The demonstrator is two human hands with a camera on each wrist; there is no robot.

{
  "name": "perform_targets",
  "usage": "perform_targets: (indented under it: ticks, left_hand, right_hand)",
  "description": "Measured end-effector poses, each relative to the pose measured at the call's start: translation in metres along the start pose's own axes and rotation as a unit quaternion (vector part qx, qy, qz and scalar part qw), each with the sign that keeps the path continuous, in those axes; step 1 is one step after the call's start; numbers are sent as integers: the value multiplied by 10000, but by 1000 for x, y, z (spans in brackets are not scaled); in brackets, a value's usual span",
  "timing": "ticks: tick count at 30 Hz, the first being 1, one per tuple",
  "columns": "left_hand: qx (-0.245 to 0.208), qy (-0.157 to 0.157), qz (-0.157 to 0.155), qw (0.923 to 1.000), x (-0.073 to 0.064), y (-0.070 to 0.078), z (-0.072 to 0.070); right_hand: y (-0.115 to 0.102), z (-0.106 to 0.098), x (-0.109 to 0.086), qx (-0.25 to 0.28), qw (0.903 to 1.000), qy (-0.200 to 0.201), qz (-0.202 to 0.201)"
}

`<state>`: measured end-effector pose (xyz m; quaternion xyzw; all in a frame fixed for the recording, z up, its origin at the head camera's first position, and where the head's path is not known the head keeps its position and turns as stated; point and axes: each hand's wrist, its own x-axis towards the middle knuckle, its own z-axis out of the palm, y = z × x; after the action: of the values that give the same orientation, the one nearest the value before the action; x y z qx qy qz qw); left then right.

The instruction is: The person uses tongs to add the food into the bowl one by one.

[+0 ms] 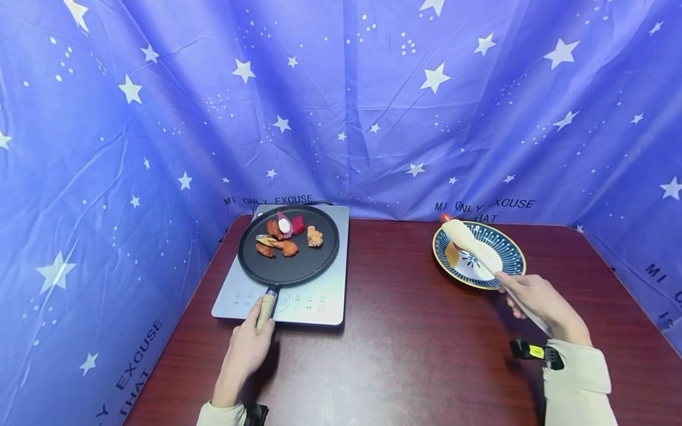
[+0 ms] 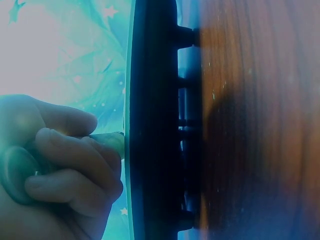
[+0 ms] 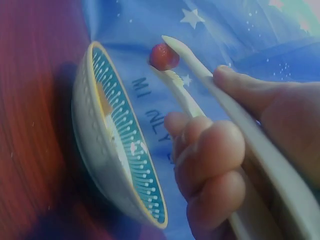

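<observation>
My left hand (image 1: 247, 346) grips the wooden handle (image 1: 266, 312) of a flat black frying pan (image 1: 290, 268). Several pieces of food lie in the pan, among them browned pieces (image 1: 289, 248), a red cube (image 1: 298, 224) and a light brown lump (image 1: 315, 236). Off to the right, my right hand (image 1: 540, 302) holds cream-coloured tongs (image 1: 474, 245) over a blue patterned bowl (image 1: 514, 254) with a yellow rim. Between the tong tips is a small round red piece (image 3: 164, 57), raised above the bowl's far rim. A brownish piece (image 3: 104, 99) lies inside the bowl.
The pan sits on a silver induction cooktop (image 1: 333, 296) at the left of the dark red wooden table (image 1: 394, 331). A blue curtain (image 1: 373, 148) with white stars hangs behind the table and along both sides. A black cable (image 1: 319, 203) runs behind the cooktop.
</observation>
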<state>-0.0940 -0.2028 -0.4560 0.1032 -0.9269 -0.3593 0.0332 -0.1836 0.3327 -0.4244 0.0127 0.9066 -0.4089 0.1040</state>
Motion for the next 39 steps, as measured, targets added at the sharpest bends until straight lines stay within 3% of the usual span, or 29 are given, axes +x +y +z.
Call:
perform_targets:
  ticks: [21, 28, 39]
  left_hand:
    - [-30, -23, 43, 10000, 2, -1, 2]
    - [9, 8, 53, 10000, 2, -2, 0]
    - [-11, -9, 61, 10000, 0, 0, 0]
  right_hand:
    - [-50, 25, 14, 93, 9993, -163, -335]
    - [-63, 39, 23, 143, 9971, -312, -680]
    - [-83, 62, 32, 559, 9926, -633, -874]
